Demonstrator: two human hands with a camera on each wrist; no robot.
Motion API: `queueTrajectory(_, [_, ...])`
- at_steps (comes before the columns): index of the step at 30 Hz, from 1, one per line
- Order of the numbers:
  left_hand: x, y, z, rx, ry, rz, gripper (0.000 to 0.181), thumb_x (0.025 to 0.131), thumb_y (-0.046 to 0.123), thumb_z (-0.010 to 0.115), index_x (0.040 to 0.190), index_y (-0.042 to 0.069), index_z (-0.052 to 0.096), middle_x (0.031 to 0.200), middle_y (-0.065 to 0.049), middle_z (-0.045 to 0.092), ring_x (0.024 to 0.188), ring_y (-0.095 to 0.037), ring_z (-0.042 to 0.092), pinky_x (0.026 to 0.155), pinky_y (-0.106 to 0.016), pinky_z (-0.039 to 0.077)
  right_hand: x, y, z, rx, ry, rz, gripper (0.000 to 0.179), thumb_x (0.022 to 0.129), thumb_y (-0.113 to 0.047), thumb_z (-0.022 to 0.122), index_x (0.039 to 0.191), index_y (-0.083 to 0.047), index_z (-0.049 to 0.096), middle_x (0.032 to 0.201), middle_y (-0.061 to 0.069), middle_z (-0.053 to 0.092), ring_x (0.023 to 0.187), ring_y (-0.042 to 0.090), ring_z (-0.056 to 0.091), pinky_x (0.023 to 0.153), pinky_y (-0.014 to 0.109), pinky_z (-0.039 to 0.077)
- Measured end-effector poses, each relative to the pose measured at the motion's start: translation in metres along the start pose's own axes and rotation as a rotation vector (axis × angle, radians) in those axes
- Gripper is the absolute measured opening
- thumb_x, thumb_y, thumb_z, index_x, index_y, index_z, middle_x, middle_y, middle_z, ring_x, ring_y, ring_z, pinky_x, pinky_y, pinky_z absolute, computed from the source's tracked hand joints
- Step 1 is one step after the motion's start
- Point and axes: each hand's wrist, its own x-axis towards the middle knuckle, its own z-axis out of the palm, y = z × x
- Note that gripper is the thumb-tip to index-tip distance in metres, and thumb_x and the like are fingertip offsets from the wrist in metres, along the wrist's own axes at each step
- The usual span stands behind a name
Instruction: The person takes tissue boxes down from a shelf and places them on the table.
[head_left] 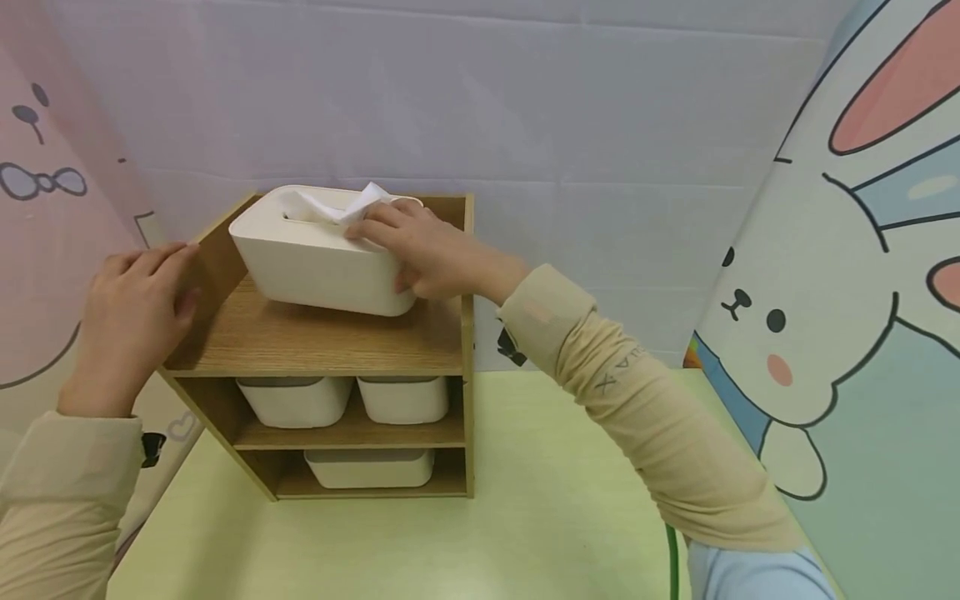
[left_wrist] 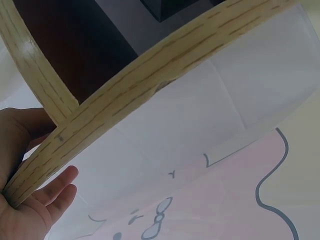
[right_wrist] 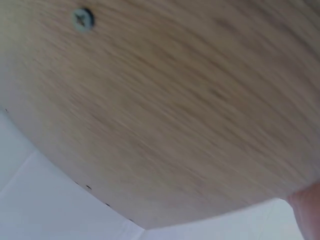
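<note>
A white tissue box stands slantwise in the top of a wooden shelf unit, a white tissue sticking out of its slot. My right hand grips the box at its right end, fingers over the top and thumb down the front. At the left, my left hand holds the unit's side panel. The left wrist view shows that hand around the panel's edge, thumb and fingers on opposite sides. The right wrist view is mostly filled by the wooden outer side with a screw.
Two white bins sit side by side on the middle level, and a wider white bin is on the bottom one. The unit stands on a pale green table against a white curtain. Cartoon-printed panels flank it.
</note>
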Motion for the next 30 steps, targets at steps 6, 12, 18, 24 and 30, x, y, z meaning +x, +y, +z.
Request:
queueTrajectory(6, [0.000,0.000,0.000,0.000,-0.016,-0.011,0.043,0.075,-0.001,0.061,0.118,-0.001,0.055,0.116,-0.024,0.058,0.100,-0.048,0.045,0.081,-0.062,0.036,-0.005,0.003,-0.015,0.004,0.029,0.027,0.066,0.071,0.000,0.070,0.131,-0.012,0.043,0.134,0.002,0.041,0.125,0.028,0.034,0.111,0.034,0.021])
queueTrajectory(12, [0.001,0.000,0.000,0.013,-0.018,-0.009,0.042,0.076,-0.001,0.061,0.117,-0.001,0.055,0.115,-0.025,0.058,0.100,-0.048,0.046,0.082,-0.062,0.037,-0.011,0.009,-0.028,0.022,0.065,0.030,0.066,0.070,0.002,0.068,0.130,-0.010,0.043,0.133,0.004,0.041,0.124,0.026,0.034,0.108,0.033,0.024])
queueTrajectory(18, [0.001,0.000,0.001,0.019,-0.038,-0.023,0.042,0.077,-0.001,0.060,0.118,-0.001,0.054,0.116,-0.025,0.057,0.101,-0.048,0.045,0.084,-0.063,0.036,-0.018,0.015,-0.042,0.021,0.126,0.029,0.065,0.071,0.002,0.070,0.130,-0.006,0.043,0.133,0.008,0.042,0.124,0.028,0.034,0.111,0.033,0.019])
queueTrajectory(24, [0.002,-0.001,0.001,0.017,-0.022,-0.016,0.041,0.077,0.000,0.060,0.117,-0.001,0.055,0.115,-0.025,0.058,0.100,-0.048,0.046,0.083,-0.062,0.036,-0.029,0.021,-0.056,0.001,0.140,0.090,0.065,0.073,-0.001,0.070,0.131,-0.008,0.042,0.133,0.008,0.042,0.126,0.030,0.033,0.112,0.035,0.022])
queueTrajectory(30, [0.002,-0.001,0.001,0.014,-0.012,-0.014,0.041,0.076,0.000,0.060,0.117,0.000,0.055,0.115,-0.025,0.058,0.100,-0.047,0.046,0.081,-0.062,0.037,-0.043,0.031,-0.063,-0.027,0.161,0.125,0.063,0.074,-0.001,0.069,0.131,-0.008,0.042,0.133,0.010,0.043,0.125,0.033,0.034,0.112,0.039,0.022])
